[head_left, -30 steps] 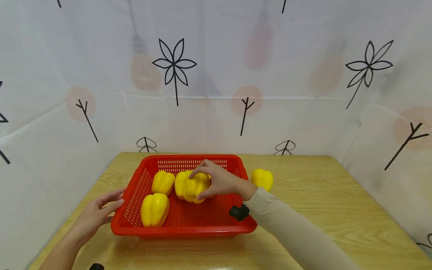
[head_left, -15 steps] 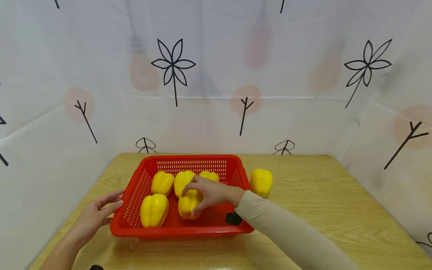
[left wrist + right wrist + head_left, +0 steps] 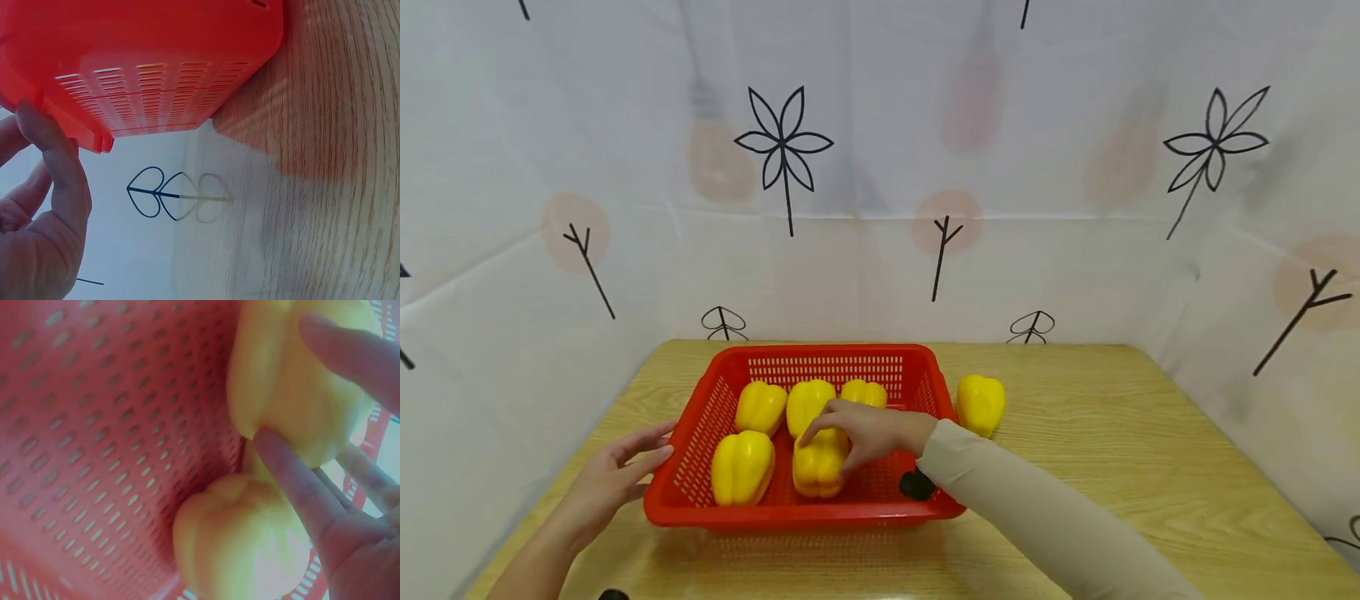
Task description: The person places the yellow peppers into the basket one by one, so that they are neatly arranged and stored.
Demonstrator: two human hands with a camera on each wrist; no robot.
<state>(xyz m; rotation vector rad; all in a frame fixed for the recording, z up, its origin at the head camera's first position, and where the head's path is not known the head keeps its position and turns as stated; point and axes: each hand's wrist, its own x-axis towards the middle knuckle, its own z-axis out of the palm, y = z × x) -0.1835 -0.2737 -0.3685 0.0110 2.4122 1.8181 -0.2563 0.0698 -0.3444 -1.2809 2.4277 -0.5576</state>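
Observation:
A red plastic basket [image 3: 805, 515] with slotted walls stands on the table, holding several yellow bell peppers. My left hand [image 3: 612, 479] holds the basket's left rim; the left wrist view shows a bent digit against it. Inside the basket, my right hand [image 3: 868, 432] holds a yellow bell pepper [image 3: 817, 471] low near the front middle, thumb and fingers on opposite sides. That same pepper [image 3: 297, 381] fills the top of the right wrist view, with another pepper [image 3: 240, 537] below it. A front-left pepper [image 3: 742, 467] and back-row peppers [image 3: 762, 407] lie around it.
One more yellow bell pepper [image 3: 981, 404] lies on the wooden table [image 3: 1112, 450], just outside the basket's right wall. Behind the table hangs a white patterned cloth [image 3: 865, 275], with further cloth at both sides.
My right hand has brought its pepper toward the front of the basket and lower, uncovering the pepper at the back right. My left hand has stayed at the rim.

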